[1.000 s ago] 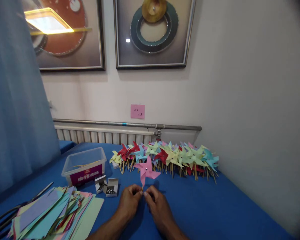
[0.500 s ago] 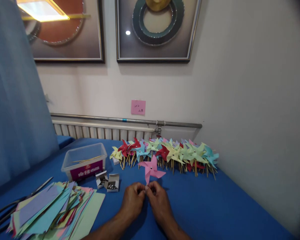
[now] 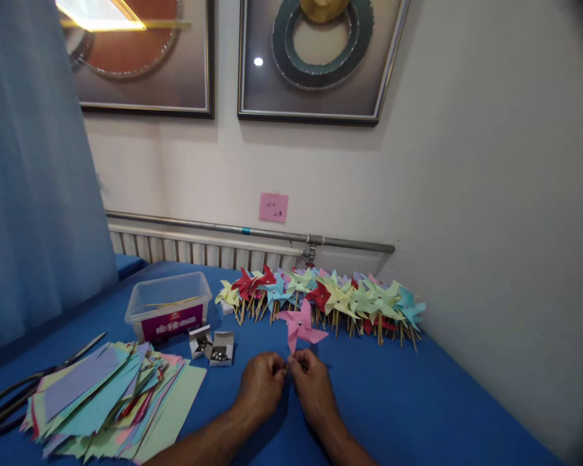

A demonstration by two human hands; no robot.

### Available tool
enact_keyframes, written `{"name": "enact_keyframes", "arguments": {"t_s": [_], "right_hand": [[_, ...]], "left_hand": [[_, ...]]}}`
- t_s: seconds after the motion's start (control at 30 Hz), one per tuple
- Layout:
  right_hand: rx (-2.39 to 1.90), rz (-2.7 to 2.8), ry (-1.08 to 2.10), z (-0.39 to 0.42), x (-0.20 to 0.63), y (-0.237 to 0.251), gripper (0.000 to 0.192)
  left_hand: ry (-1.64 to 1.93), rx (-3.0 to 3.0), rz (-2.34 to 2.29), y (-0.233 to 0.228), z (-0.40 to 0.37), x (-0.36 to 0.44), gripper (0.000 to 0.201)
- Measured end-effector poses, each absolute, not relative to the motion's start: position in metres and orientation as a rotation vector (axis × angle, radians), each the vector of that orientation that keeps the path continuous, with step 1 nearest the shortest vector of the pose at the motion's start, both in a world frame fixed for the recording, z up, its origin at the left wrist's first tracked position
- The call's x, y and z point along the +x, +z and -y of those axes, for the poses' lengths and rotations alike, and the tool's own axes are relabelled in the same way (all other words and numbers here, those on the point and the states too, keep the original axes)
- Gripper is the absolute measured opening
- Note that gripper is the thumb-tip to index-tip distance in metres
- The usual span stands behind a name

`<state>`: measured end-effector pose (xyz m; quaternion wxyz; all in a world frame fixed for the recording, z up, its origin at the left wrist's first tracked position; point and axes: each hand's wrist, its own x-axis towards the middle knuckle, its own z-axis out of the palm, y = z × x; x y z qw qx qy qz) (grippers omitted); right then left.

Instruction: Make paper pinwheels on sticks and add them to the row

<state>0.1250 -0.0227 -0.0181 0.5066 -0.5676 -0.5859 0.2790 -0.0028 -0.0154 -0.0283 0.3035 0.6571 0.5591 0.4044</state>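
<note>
Both hands meet low at the table's middle: the left hand (image 3: 262, 387) and the right hand (image 3: 311, 388) pinch, fingertips closed together, the short stick of a pink paper pinwheel (image 3: 301, 325), which stands upright just at 12 o'clock from them. At 1 o'clock behind it lies a row of coloured paper pinwheels on wooden sticks (image 3: 330, 299). At 10 o'clock sit two small open cardboard boxes of pins (image 3: 210, 344) and a clear plastic tub (image 3: 168, 309); at 9 o'clock, a stack of coloured paper sheets (image 3: 107, 401).
</note>
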Motion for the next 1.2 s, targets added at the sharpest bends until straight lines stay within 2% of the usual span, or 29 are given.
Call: {"name": "enact_keyframes", "arguments": {"t_s": [0.3,0.7,0.83,1.2], "right_hand": [[-1.328,1.402,0.724,0.024,0.125,-0.023,0.022],[-1.289,1.412,0.742,0.022,0.125,-0.028,0.036],[-1.273,1.427,0.771,0.022,0.124,-0.029,0.034],[-1.289,1.488,0.842,0.024,0.123,-0.024,0.029]], "left_hand": [[1.037,1.791,-1.503,-0.025,0.019,-0.002,0.017],[0.990,1.757,-1.399,-0.024,0.017,-0.004,0.019],[1.007,1.578,-1.420,-0.025,0.013,-0.004,0.018],[1.024,1.578,-1.418,-0.023,0.012,-0.007,0.019]]}}
